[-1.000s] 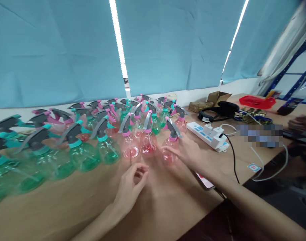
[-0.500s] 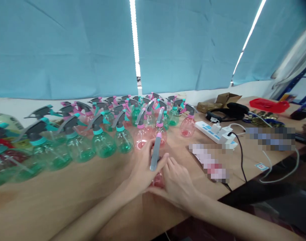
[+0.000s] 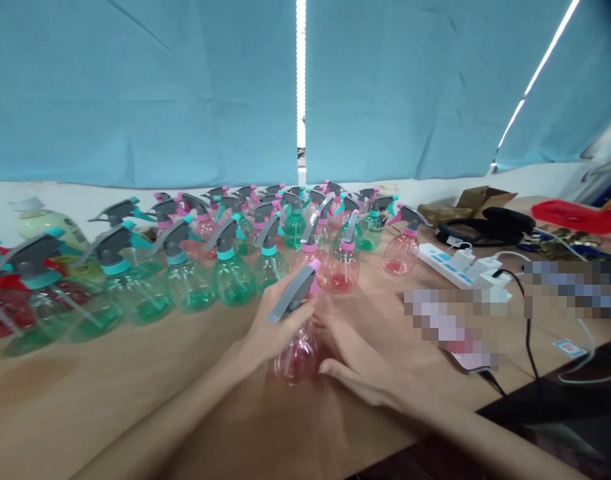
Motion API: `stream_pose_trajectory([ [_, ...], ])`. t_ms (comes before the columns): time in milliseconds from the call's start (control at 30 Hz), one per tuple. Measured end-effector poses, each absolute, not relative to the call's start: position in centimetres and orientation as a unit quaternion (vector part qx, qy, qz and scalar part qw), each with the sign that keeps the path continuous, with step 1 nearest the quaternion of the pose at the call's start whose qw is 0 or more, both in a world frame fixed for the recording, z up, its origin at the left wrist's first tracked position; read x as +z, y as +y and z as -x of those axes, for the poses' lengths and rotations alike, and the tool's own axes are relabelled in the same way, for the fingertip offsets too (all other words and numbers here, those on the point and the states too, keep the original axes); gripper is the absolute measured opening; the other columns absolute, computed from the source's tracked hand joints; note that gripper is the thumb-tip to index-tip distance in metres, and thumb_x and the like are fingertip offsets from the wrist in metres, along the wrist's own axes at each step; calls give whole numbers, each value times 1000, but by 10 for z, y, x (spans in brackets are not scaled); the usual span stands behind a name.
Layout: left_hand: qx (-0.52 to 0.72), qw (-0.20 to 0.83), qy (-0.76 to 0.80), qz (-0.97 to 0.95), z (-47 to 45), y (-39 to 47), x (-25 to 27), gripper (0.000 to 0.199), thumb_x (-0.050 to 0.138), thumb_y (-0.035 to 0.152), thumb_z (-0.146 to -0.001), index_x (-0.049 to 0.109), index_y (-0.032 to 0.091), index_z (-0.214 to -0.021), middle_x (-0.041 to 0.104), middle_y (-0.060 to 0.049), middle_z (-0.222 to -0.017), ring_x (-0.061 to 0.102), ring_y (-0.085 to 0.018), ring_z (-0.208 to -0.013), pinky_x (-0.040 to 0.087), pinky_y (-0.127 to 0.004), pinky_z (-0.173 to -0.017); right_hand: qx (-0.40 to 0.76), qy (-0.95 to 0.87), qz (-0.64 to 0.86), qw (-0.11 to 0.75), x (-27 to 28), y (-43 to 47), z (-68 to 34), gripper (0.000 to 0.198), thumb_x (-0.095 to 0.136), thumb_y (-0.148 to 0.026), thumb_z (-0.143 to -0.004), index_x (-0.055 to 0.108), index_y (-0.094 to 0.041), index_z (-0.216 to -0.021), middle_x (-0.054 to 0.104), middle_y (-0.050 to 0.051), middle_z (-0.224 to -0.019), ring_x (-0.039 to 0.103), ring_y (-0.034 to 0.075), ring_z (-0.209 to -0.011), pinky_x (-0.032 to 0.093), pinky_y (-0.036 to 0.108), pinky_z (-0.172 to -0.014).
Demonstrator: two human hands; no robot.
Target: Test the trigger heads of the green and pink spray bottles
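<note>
In the head view a pink spray bottle (image 3: 296,360) with a grey and pink trigger head stands in front of me, a little pink liquid low in it. My left hand (image 3: 273,321) is closed round its neck, just under the trigger head. To the right, my right hand (image 3: 361,363) has its fingers stretched out and its thumb apart. Its fingertips are close to the bottle's neck; blur hides whether they touch. Just behind stand another pink spray bottle (image 3: 341,272) and a green spray bottle (image 3: 271,267).
Several green and pink spray bottles crowd the table (image 3: 150,387) to the left and back. At right lie a white power strip (image 3: 448,263) with plugged chargers, a phone (image 3: 468,357) on a cable, black headphones (image 3: 485,227) and a red tray (image 3: 575,217). A blue curtain (image 3: 185,93) hangs behind.
My right hand has loosened from the bottle's body and drawn off to the right, its fingers straighter. The trigger head has turned and tilted within my left hand. The view has shifted left.
</note>
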State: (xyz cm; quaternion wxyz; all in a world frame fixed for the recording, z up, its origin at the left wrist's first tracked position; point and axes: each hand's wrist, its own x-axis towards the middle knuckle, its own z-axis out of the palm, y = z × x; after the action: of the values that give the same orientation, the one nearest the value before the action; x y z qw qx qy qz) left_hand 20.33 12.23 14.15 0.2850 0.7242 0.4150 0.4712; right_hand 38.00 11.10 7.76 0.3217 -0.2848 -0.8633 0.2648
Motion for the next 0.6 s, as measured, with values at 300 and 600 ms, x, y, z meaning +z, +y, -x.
stream_pose_trajectory([
  [300, 472, 238, 385, -756, -193, 124, 143, 5, 47, 13, -65, 46, 18, -64, 41, 6, -58, 34, -8, -52, 29, -22, -51, 219, -857, 351, 306, 46, 159, -395, 36, 42, -45, -95, 59, -20, -115, 65, 11, -116, 60, 24, -108, 47, 42, -94],
  [600, 449, 260, 394, -759, -193, 124, 147, 12, 45, 15, -65, 55, 18, -70, 53, 2, -66, 47, -11, -59, 37, -24, -55, 155, -883, 329, 295, 43, 171, -386, 28, 49, -36, -94, 64, -22, -112, 68, 8, -115, 60, 22, -113, 48, 41, -96],
])
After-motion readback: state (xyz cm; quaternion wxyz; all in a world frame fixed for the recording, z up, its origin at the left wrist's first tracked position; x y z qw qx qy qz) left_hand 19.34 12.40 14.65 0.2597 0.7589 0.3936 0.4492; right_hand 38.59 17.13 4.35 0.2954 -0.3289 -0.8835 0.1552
